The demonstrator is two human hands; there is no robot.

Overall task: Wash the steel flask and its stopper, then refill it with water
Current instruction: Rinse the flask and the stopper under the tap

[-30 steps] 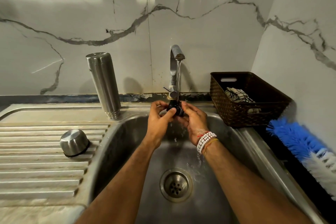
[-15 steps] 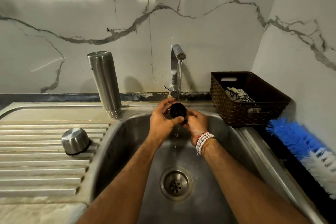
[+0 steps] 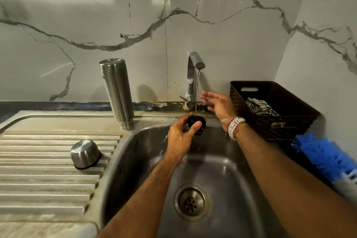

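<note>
The black stopper (image 3: 197, 121) sits in my left hand (image 3: 181, 135), held under the running stream from the steel tap (image 3: 193, 75) over the sink (image 3: 222, 170). My right hand (image 3: 218, 105) is off the stopper, raised beside the tap with fingers spread and blurred, holding nothing. The steel flask (image 3: 116, 92) stands upside down at the back of the draining board. Its steel cup lid (image 3: 85, 153) rests upside down on the ribbed board.
A dark woven basket (image 3: 278, 121) with a patterned cloth stands right of the sink. A blue and white brush (image 3: 326, 158) lies beside it by the right wall. The drain (image 3: 191, 202) is in the sink's middle. The ribbed draining board (image 3: 38, 176) spreads to the left.
My right hand has let go of the stopper and lifted toward the tap. The left hand alone keeps the stopper under the water.
</note>
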